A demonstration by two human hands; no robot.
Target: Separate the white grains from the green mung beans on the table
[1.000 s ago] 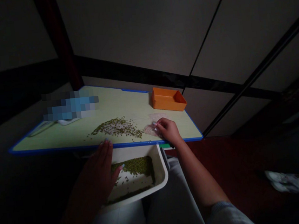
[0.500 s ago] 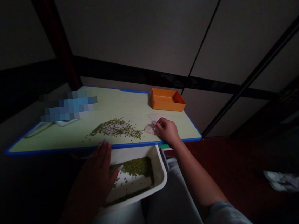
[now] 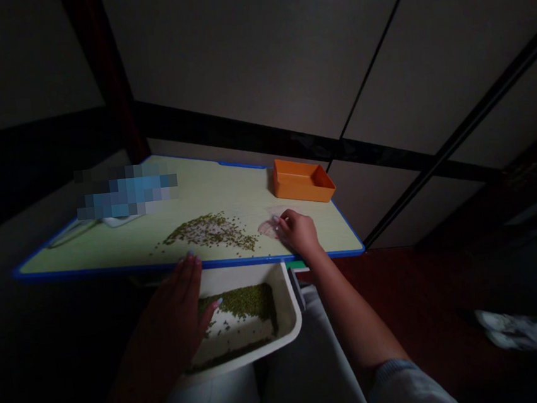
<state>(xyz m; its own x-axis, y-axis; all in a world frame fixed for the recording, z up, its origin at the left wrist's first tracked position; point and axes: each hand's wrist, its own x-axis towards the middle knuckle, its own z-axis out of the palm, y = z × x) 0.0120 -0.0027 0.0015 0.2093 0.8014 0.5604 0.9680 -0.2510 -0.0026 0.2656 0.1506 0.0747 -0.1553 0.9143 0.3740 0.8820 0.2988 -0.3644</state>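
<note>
My left hand grips the left rim of a white tray that rests on my lap just under the table's near edge; green beans lie inside the tray. My right hand rests on the pale green table, fingers curled onto a small pinkish pile beside it. A spread of green beans lies on the table to the left of that pile.
An orange box stands at the table's far right corner. A white object lies at the far left of the table. The table has a blue edge. Dark wall panels rise behind; a pale cloth lies on the floor at right.
My right hand has slid a little farther from me across the table with the pinkish pile. The left hand and tray stay put.
</note>
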